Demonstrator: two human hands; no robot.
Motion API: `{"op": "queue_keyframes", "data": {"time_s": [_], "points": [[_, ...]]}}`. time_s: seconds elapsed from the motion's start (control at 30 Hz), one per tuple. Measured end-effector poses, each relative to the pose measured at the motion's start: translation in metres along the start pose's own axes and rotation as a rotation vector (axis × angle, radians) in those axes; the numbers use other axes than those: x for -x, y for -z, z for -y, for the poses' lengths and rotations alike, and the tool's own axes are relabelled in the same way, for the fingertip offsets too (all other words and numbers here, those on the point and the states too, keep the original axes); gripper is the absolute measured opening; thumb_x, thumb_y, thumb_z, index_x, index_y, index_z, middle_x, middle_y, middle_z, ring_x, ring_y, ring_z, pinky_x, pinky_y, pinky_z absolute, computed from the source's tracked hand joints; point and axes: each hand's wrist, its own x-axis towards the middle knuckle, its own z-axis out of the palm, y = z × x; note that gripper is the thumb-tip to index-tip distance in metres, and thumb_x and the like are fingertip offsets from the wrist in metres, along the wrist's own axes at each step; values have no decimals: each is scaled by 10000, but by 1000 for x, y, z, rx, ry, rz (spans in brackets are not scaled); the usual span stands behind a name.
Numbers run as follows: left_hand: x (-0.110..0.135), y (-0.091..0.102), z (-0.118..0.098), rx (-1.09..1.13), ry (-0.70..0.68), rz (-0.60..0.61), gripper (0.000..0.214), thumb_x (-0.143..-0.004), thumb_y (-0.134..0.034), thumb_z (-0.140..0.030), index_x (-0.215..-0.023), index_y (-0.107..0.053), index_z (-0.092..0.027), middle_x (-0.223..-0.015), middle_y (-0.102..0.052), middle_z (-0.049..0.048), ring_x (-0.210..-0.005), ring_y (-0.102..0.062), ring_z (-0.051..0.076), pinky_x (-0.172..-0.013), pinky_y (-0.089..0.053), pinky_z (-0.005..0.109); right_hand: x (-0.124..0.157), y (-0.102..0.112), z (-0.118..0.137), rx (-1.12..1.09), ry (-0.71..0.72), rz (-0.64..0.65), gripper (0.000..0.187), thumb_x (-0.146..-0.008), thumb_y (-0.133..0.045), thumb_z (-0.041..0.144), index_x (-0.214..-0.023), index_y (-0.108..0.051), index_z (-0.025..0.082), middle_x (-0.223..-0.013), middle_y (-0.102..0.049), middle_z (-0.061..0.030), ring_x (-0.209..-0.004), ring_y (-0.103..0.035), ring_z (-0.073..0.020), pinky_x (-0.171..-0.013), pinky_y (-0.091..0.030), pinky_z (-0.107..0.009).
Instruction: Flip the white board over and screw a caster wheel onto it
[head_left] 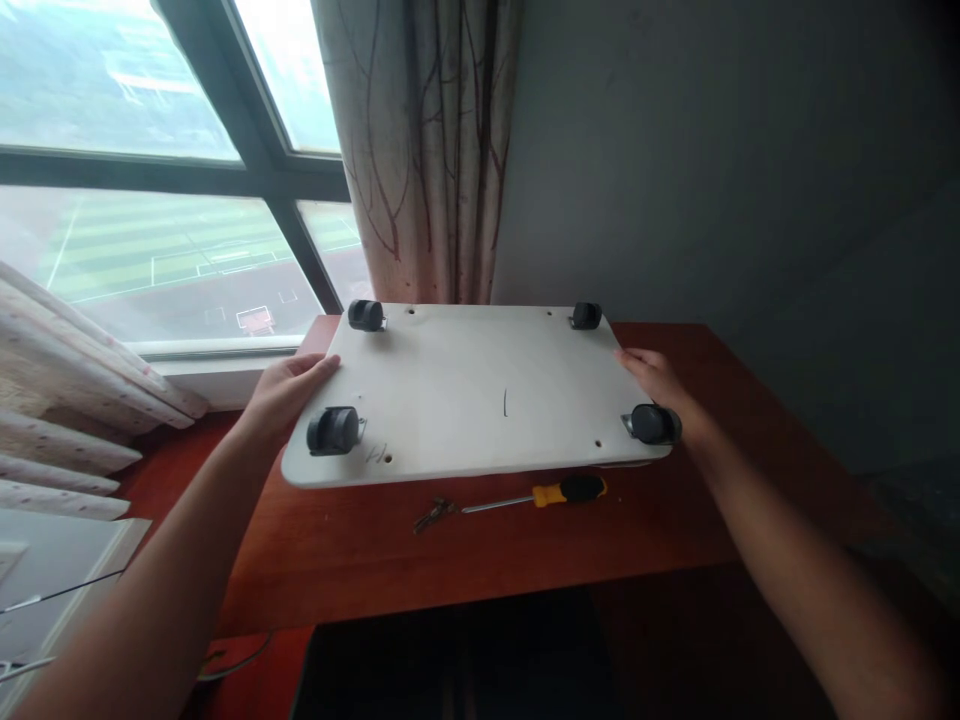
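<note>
A white board (480, 385) with rounded corners is held level over the wooden table, its wheeled face upward. Black casters sit near its corners, among them the near-left caster (334, 431) and the far-right caster (586, 316). My left hand (289, 388) grips the board's left edge, thumb on top. On the opposite edge my right hand (654, 378) is closed, partly behind the near-right caster (652, 424). Small holes and pencil marks show on the white surface. Fingers under the board are hidden.
On the reddish table (487, 570), a yellow and black screwdriver (566, 490) lies beside a small pile of screws (433, 514). A dark chair (457, 660) stands at the near edge. Behind are a curtain (435, 150), a window and a grey wall (712, 170).
</note>
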Motion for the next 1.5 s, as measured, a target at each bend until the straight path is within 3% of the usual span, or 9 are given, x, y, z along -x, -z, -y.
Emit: {"op": "queue_keyframes", "data": {"time_s": [0.23, 0.53, 0.7, 0.83, 0.9, 1.07, 1.13, 1.33, 1.5], "points": [[0, 5, -1, 145, 199, 124, 576, -763, -771, -485, -1140, -656, -63, -757, -725, 47, -584, -629, 159, -551, -533, 288, 1, 0, -9, -20, -31, 1, 439, -692, -719, 620, -750, -671, 188, -673, -676, -36, -586, -609, -179, -527, -489, -285], [17, 4, -14, 156, 184, 128, 573, -779, -725, -563, -1080, -659, -81, -805, -715, 49, -701, -625, 176, -531, -458, 245, 12, 7, -5, 13, 19, -7, 495, -768, -632, 679, -834, -693, 191, -762, -718, -77, -668, -644, -209, -546, -503, -296], [48, 15, -4, 170, 87, -21, 534, -826, -666, -560, -1126, -657, -118, -908, -694, 51, -700, -568, 127, -612, -457, 230, 44, 34, 2, 18, 202, -273, 481, -828, -612, 587, -1123, -654, 209, -1024, -724, -96, -684, -633, -170, -524, -453, -261], [94, 23, 6, -9, 59, -125, 474, -817, -669, -517, -1151, -663, -180, -889, -659, 15, -701, -536, 127, -628, -419, 225, 105, 50, 19, -63, 365, -468, 316, -889, -602, 472, -1090, -686, 243, -985, -711, -100, -655, -593, -170, -515, -405, -289], [118, 24, 11, -168, 59, -132, 424, -829, -632, -522, -1101, -676, -200, -785, -628, -7, -694, -537, 148, -626, -410, 238, 141, 52, 26, -69, 402, -431, 243, -901, -597, 431, -1053, -703, 274, -905, -703, -81, -631, -579, -184, -515, -415, -314], [159, 7, 23, -400, 14, -22, 383, -821, -571, -578, -893, -677, -217, -749, -675, 20, -685, -615, 213, -618, -443, 291, 200, 38, 25, 181, 334, 125, 189, -930, -578, 387, -1014, -725, 305, -908, -713, -48, -749, -658, -206, -634, -559, -328], [168, -6, 23, -444, -46, 38, 352, -843, -550, -554, -911, -677, -233, -800, -709, 32, -685, -637, 216, -617, -459, 295, 206, 25, 19, 285, 347, 238, 175, -935, -581, 369, -1013, -722, 299, -969, -721, -43, -828, -685, -216, -724, -586, -342], [182, -48, 9, -626, -299, 189, 248, -914, -513, -433, -1004, -676, -270, -922, -723, 31, -615, -633, 170, -603, -480, 282, 203, -23, -9, 443, 560, 165, 201, -951, -547, 280, -1091, -689, 305, -1107, -714, -49, -1032, -689, -249, -910, -582, -404], [184, -74, 3, -710, -407, 255, 257, -942, -477, -396, -1036, -687, -283, -1028, -721, 63, -752, -702, 217, -637, -511, 302, 202, -42, -29, 568, 674, 156, 309, -951, -536, 232, -1223, -653, 322, -1227, -687, -47, -1122, -669, -261, -965, -573, -452]]}}
